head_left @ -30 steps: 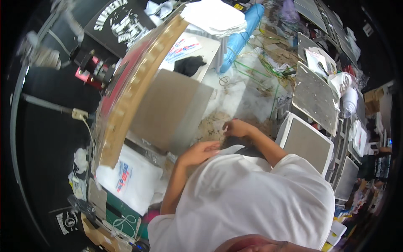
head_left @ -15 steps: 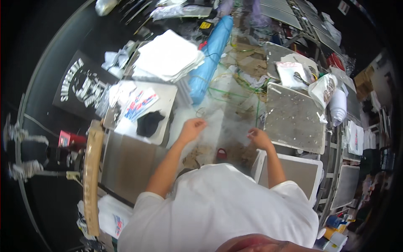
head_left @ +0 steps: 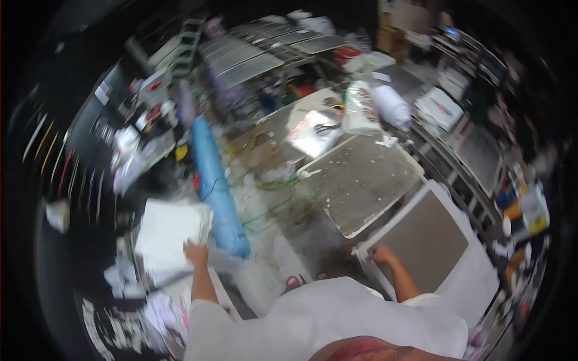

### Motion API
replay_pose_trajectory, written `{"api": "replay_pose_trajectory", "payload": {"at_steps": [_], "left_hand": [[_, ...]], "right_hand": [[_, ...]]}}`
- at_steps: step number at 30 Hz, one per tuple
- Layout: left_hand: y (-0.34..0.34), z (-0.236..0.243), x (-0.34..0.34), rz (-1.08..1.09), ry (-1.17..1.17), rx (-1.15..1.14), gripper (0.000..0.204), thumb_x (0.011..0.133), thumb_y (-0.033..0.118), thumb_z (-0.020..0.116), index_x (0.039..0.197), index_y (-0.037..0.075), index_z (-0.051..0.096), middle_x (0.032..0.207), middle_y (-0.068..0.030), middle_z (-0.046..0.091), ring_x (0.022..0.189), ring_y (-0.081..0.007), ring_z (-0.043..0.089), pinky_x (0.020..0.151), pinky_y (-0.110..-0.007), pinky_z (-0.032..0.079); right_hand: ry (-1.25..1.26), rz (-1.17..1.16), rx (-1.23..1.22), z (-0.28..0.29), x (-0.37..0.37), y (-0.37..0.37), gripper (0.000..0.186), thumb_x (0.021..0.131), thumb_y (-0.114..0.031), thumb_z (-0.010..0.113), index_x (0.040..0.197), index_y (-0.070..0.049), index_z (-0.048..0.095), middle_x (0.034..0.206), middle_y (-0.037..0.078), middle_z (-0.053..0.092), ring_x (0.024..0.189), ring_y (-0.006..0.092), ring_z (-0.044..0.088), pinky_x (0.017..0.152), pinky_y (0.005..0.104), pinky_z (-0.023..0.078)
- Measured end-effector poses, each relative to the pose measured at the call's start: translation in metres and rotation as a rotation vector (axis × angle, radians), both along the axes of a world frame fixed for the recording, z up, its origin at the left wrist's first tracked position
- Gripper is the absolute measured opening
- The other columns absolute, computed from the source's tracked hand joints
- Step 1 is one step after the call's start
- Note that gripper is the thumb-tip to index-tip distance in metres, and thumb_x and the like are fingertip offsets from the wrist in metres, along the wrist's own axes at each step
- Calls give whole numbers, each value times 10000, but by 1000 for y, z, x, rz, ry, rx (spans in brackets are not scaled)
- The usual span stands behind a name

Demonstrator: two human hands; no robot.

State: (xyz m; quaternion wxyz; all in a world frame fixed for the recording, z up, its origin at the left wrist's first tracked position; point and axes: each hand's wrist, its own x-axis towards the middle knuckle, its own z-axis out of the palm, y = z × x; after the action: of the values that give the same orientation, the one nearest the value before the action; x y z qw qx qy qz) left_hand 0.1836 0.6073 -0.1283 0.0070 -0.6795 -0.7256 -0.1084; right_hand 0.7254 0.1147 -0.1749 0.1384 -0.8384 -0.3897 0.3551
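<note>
White stack (head_left: 168, 231): the pile of flat pieces lies just beyond and left of your left hand, its near right edge at your fingers.
Left hand (head_left: 196, 253): at that edge, fingers curled toward the pile; blur hides whether you grip a piece or only touch it, so I cannot tell.
Right hand (head_left: 380, 255): over the left corner of the grey-panelled board, fingers curled inward; whether they close on anything, I cannot tell.
Grey-panelled board (head_left: 433, 240): directly right of your right hand, its brownish-grey panel bordered in white.
Speckled board (head_left: 364, 183): just beyond your right hand, dark grey with pale flecks.
Blue roll (head_left: 218, 186): long, stretching away ahead and to the right of your left hand, its near end close to that hand.
White piece (head_left: 307, 139): beyond the speckled board, well ahead of your right hand, with scissors (head_left: 326, 129) on it.
White roll (head_left: 391, 108): farther ahead of your right hand, beside a shiny whitish bundle (head_left: 361, 111).
Floor (head_left: 262, 280): pale between your hands, with green strands (head_left: 271, 210) farther out.
</note>
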Motion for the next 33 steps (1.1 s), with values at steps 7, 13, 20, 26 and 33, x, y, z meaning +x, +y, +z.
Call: {"api": "replay_pose_trajectory", "payload": {"at_steps": [7, 13, 20, 26, 33], "left_hand": [[15, 21, -11, -76, -78, -74, 646, 749, 221, 768, 1273, -57, 512, 1270, -263, 559, 1176, -404, 535, 1007, -433, 429], [30, 23, -39, -165, -230, -9, 420, 786, 205, 727, 1087, -73, 633, 1027, -258, 663, 993, -387, 633, 893, -438, 487], [23, 21, -60, -96, -160, 26, 258, 883, 169, 551, 962, -36, 687, 943, -238, 658, 893, -390, 626, 811, -472, 483], [55, -8, -133, -72, 183, 379, 334, 873, 352, 600, 679, 82, 636, 662, -112, 613, 624, -295, 591, 559, -444, 446], [26, 143, -71, 202, -404, 369, 247, 775, 285, 702, 854, 55, 745, 792, -190, 690, 752, -364, 677, 718, -417, 527]], "right_hand": [[-67, -305, -54, 1, -24, 7, 377, 679, -450, 763, 805, -99, 706, 827, 136, 700, 784, 330, 660, 708, 431, 518], [-180, -160, -160, -2, -20, 20, 499, 679, -497, 719, 880, -41, 740, 946, 190, 702, 893, 372, 668, 804, 448, 530], [-193, -97, -260, 7, -15, 28, 537, 661, -505, 712, 881, -15, 735, 938, 220, 696, 889, 377, 670, 814, 435, 530], [-51, -75, -138, 20, -7, 45, 499, 661, -450, 768, 862, 5, 725, 867, 209, 703, 826, 341, 686, 758, 425, 525], [-89, -165, -148, 13, -2, 31, 428, 694, -388, 774, 763, 29, 706, 694, 153, 677, 656, 250, 655, 639, 392, 507]]}}
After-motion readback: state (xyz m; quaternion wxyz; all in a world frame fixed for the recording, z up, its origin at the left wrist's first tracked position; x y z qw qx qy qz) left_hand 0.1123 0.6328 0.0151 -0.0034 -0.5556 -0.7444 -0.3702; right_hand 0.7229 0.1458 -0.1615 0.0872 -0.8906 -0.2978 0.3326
